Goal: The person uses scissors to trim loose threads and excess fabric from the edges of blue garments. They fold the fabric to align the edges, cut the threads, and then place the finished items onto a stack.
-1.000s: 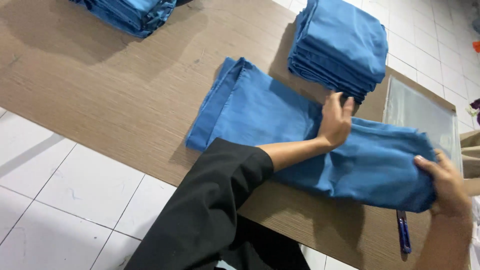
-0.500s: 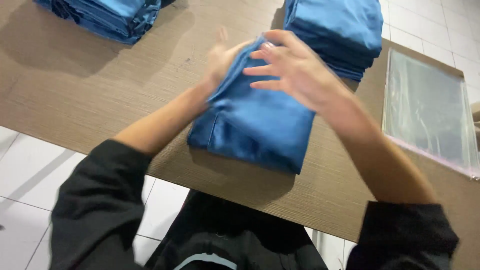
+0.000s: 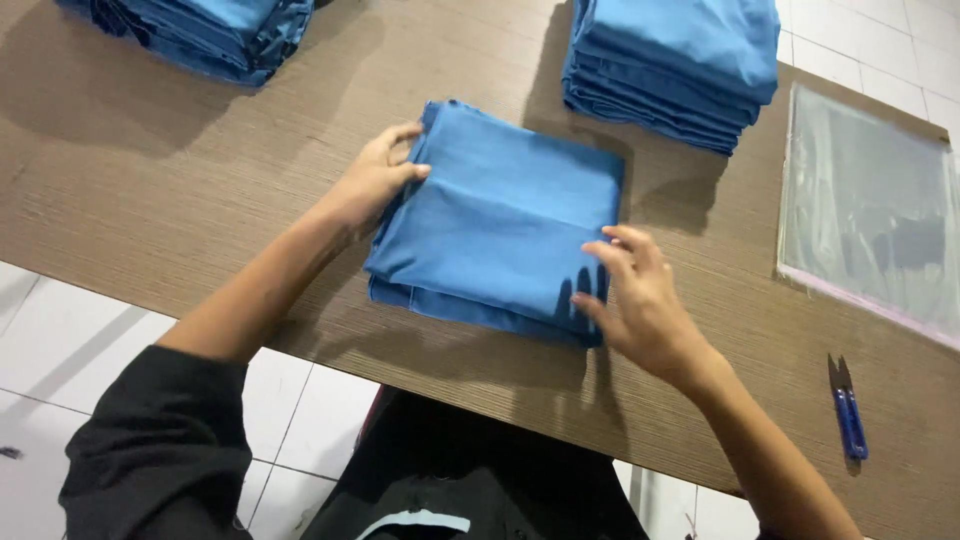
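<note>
A folded blue garment [image 3: 500, 220] lies flat on the brown wooden table [image 3: 150, 190], roughly square. My left hand [image 3: 375, 180] grips its left edge, thumb on top and fingers curled under the upper corner. My right hand [image 3: 635, 300] rests at its lower right corner, fingertips pressing on the cloth and the table beside it. Both forearms are bare below black sleeves.
A stack of folded blue garments [image 3: 670, 60] stands at the back, right of centre. Another blue pile [image 3: 200, 30] sits at the back left. Clear plastic bags [image 3: 870, 210] lie flat on the right. Small blue thread snips [image 3: 848, 410] lie near the table's front right edge.
The long garment was folded over into a compact square. My hands moved from on top of it out to its left edge and lower right corner.
</note>
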